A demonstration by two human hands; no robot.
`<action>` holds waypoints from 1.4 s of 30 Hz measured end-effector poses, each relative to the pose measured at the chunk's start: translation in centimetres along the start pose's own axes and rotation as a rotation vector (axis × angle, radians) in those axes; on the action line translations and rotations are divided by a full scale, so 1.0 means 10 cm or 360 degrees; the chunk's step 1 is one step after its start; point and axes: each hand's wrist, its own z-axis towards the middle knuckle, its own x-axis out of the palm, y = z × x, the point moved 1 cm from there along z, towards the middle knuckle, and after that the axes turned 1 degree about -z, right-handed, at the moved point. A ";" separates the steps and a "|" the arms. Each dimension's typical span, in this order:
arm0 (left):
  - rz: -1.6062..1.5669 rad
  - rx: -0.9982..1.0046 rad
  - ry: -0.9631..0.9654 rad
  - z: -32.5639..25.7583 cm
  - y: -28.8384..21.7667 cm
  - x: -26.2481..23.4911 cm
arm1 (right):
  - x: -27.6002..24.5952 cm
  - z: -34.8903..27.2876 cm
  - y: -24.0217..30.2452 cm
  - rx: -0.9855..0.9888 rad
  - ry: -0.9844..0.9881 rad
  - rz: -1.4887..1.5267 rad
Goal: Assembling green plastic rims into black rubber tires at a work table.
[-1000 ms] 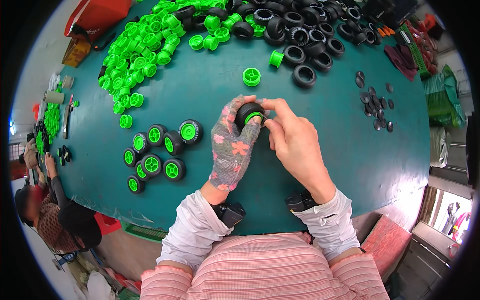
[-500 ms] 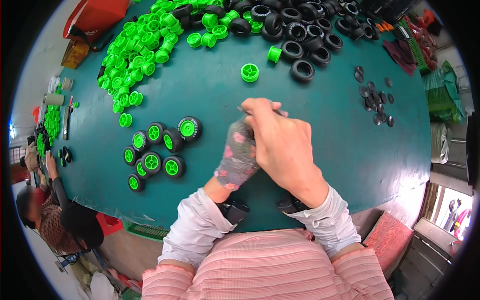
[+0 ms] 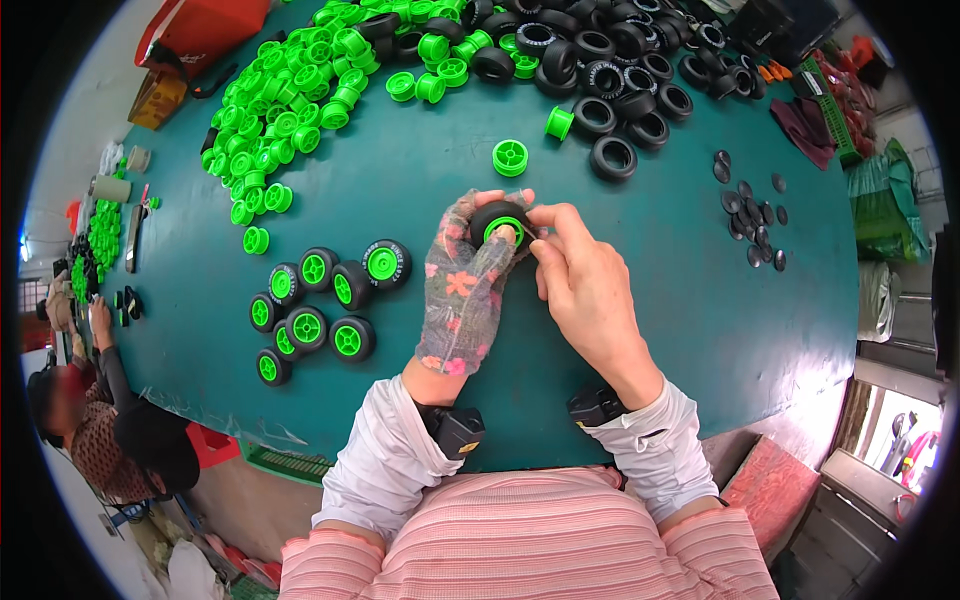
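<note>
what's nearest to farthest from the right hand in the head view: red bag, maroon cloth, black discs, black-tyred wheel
1. Black-tyred wheel: in left hand
2. Black discs: right
3. Maroon cloth: upper right
4. Red bag: upper left

Held wheel [image 3: 490, 214] partly hidden by the left hand [image 3: 462, 285], tyre pile [image 3: 630, 42] cut off by the top edge.

A red bag [image 3: 208, 32] sits upper left; a maroon cloth [image 3: 803, 132] (rumpled) lies right.

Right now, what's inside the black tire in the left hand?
A green wheel rim sits inside the tire; the left hand partly covers it. Its underside is hidden.
</note>
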 end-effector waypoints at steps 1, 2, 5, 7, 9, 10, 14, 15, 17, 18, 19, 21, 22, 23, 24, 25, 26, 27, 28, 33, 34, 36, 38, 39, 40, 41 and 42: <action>0.0006 0.0018 0.0007 0.00 0.01 0.00 | 0.00 0.00 0.00 0.0012 0.0014 -0.0005; 0.0081 0.0067 0.0021 0.01 0.03 -0.01 | -0.01 0.00 0.00 0.0002 0.0015 -0.0031; 0.0295 0.0165 0.0031 0.01 0.07 -0.01 | -0.02 0.00 0.01 -0.0019 0.0007 -0.0091; 0.0409 0.0163 0.0011 0.01 0.07 -0.01 | -0.01 0.01 0.01 -0.0019 -0.0026 -0.0123; 0.0516 0.0288 0.0047 0.02 0.09 -0.01 | -0.02 0.01 0.01 -0.0023 -0.0027 -0.0158; 0.0572 0.0349 0.0066 0.01 0.10 -0.01 | -0.02 0.01 0.01 -0.0023 -0.0027 -0.0173; 0.0691 0.0346 0.0060 -0.01 0.06 0.01 | 0.00 0.00 0.01 -0.0036 -0.0076 -0.0203; 0.0705 0.0339 0.0066 -0.01 0.06 0.01 | 0.01 0.00 -0.01 -0.0030 -0.0069 -0.0142; 0.0761 0.0340 0.0085 0.00 0.05 -0.01 | -0.02 0.02 -0.06 -0.0071 -0.0038 -0.0072; 0.0809 0.0349 0.0098 0.01 0.02 0.01 | -0.06 0.03 -0.07 -0.0118 -0.0013 -0.0058; 0.0863 0.0356 0.0106 0.00 0.00 0.02 | -0.09 0.03 -0.08 -0.0166 0.0015 -0.0038; 0.1038 0.0398 0.0160 0.01 0.00 -0.02 | -0.09 0.02 -0.09 -0.0257 -0.0018 -0.0196; 0.1124 0.0419 0.0196 0.02 0.00 -0.04 | -0.09 0.02 -0.09 -0.0300 -0.0041 -0.0277; 0.1154 0.0436 0.0206 0.03 0.00 -0.06 | -0.08 0.03 -0.10 -0.0305 -0.0047 -0.0288; 0.1184 0.0453 0.0218 0.04 -0.01 -0.07 | -0.07 0.04 -0.10 -0.0309 -0.0053 -0.0298; 0.1208 0.0464 0.0236 0.04 0.01 -0.07 | -0.06 0.04 -0.10 -0.0304 -0.0063 -0.0313; 0.1077 0.0398 0.0211 0.03 0.01 -0.05 | -0.04 0.04 -0.13 -0.0322 -0.0135 -0.0241; 0.0946 0.0331 0.0184 0.01 -0.01 0.01 | 0.00 0.04 -0.16 -0.0340 -0.0207 -0.0170; 0.0818 0.0273 0.0149 0.01 -0.03 0.04 | 0.02 0.05 -0.16 -0.0371 -0.0275 -0.0098; 0.1106 0.0389 -0.0014 -0.01 -0.02 0.04 | 0.09 -0.03 -0.01 -0.0332 -0.0463 -0.0105; 0.1066 0.0358 -0.0033 -0.03 -0.03 0.08 | 0.11 -0.03 0.01 -0.0382 -0.0507 -0.0132; 0.0931 0.0265 -0.0036 -0.03 -0.06 0.09 | 0.11 -0.03 0.03 -0.0468 -0.0551 -0.0310; 0.0743 0.0136 -0.0001 -0.02 -0.07 0.07 | 0.12 -0.04 0.03 -0.0518 -0.0562 -0.0421; 0.0768 0.0117 -0.0010 -0.02 -0.09 0.07 | 0.12 -0.03 0.02 -0.0525 -0.0550 -0.0446; 0.0791 0.0100 -0.0021 -0.03 -0.11 0.08 | 0.12 -0.03 0.02 -0.0536 -0.0536 -0.0472; 0.0814 0.0083 -0.0033 -0.03 -0.12 0.08 | 0.12 -0.03 0.02 -0.0587 -0.0514 -0.0532; 0.0795 0.0075 -0.0030 -0.03 -0.12 0.07 | 0.11 -0.03 0.02 -0.0638 -0.0491 -0.0591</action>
